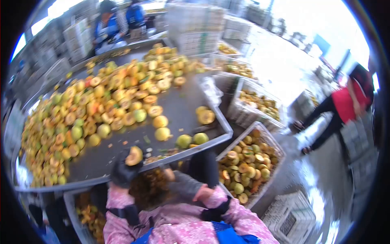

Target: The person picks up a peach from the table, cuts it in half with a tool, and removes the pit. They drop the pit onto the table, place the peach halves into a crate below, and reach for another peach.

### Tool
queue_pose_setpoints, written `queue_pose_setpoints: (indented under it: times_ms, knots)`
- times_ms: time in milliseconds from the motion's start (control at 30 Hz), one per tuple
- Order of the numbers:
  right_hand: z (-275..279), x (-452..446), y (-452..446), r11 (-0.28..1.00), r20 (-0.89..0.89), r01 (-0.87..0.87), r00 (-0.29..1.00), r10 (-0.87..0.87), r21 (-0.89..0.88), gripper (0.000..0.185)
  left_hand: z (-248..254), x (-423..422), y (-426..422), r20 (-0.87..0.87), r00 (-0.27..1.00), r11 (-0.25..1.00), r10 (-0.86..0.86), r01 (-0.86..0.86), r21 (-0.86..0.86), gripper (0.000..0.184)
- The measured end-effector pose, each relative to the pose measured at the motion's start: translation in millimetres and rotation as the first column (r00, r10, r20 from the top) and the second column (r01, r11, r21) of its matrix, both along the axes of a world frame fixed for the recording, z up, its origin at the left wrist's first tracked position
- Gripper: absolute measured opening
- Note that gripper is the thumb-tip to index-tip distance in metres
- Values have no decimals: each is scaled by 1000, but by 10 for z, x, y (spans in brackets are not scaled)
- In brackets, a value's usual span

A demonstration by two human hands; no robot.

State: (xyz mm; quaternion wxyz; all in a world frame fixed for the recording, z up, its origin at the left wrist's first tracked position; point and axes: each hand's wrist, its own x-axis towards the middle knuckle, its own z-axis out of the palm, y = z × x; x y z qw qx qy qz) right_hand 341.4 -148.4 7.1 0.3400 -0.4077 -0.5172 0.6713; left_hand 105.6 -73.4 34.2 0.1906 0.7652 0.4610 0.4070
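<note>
Fruit half: in the left hand, just above the near edge of the tabletop. I read its cut face as turned up toward my view; outline a slightly long oval, long axis running roughly near to far, exact tilt uncertain. Left fingers clamped on it, dark glove wrapped round its lower side. Right hand, in a grey glove, lies to the right and nearer the body; blurred, so I cannot tell whether its fingers are together or apart, or what they hold.

Surface: dark, smooth, with a raised pale rim, strewn with small scraps. A broad fruit heap covers its left and far parts: rounded yellow, green and orange pieces, many showing hollow cut faces.

Room: a slatted pale crate full of fruit stands right of the tabletop; stacked crates rise beyond its far end. The floor is grey and glossy. I note a person in a red top at far right. Sleeves: pink patterned cloth.
</note>
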Motion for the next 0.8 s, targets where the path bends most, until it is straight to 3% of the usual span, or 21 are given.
queue_pose_setpoints:
  times_ms: [33, 67, 100, 133, 167, 200, 267, 300, 333, 367, 400, 433, 500, 567, 667, 700, 800]
  knots:
    - [16, -67, 53, 999, 84, -44, 996, 42, 24, 45, -282, -104, 113, 339, 940, 988, -45, 91, -122, 44]
    - [389, -58, 13, 989, 85, -81, 992, 92, -126, 41, -247, -170, 157, 615, 788, 903, -36, 289, -317, 35]
    - [311, -107, 10, 997, 146, -57, 987, 65, -57, 41, -209, -238, 196, 873, 462, 759, 154, 510, -404, 29]
    - [234, -158, 3, 999, 209, -35, 977, 32, 13, 42, -169, -307, 230, 893, 163, 650, 419, 633, -421, 24]
    - [216, -213, -7, 997, 271, -15, 962, -8, 81, 42, -119, -262, 177, 894, 282, 762, 347, 472, -444, 30]
    - [253, -243, -20, 1000, 286, -27, 958, 26, -2, 43, -14, -276, 110, 897, 284, 732, 338, 520, -440, 31]
    - [232, -341, 42, 1000, 252, 4, 968, -6, 9, 41, 13, -145, 32, 892, 174, 745, 417, 497, -446, 30]
    - [202, -418, 87, 1000, 233, 17, 972, -20, 13, 39, 3, -62, -46, 854, 475, 841, 212, 357, -407, 29]
    - [77, -517, 172, 993, 142, 68, 986, -82, 100, 40, -5, 35, -148, 678, 735, 924, 27, 240, -297, 28]
    - [-131, -621, 280, 975, 46, 124, 990, -134, 184, 42, -6, 146, -250, 392, 914, 977, -103, 167, -131, 27]
    - [-262, -704, 334, 948, -55, 183, 983, -175, 261, 43, 10, 321, -372, 581, 812, 952, -53, 218, -217, 24]
    - [-229, -788, 301, 848, -12, 414, 901, -434, 330, 43, 27, 496, -495, 745, 666, 923, 26, 270, -274, 23]
    - [-176, -710, 316, 906, 26, 342, 933, -359, 248, 42, 255, 672, -711, 676, 736, 939, 28, 213, -271, 26]
    - [-105, -600, 343, 950, 56, 268, 959, -279, 158, 41, 556, 699, -794, 380, 922, 980, -73, 137, -145, 28]
    - [44, -473, 318, 950, 298, 172, 922, -249, 260, 40, 554, 604, -762, 229, 963, 967, -142, 184, -175, 27]
    - [52, -483, 297, 924, 300, 181, 910, -287, 336, 40, 306, 495, -677, 146, 981, 972, -127, 152, -177, 25]
    - [4, -495, 367, 937, 449, 125, 852, -270, 327, 41, 66, 489, -648, 301, 948, 973, -98, 156, -172, 25]
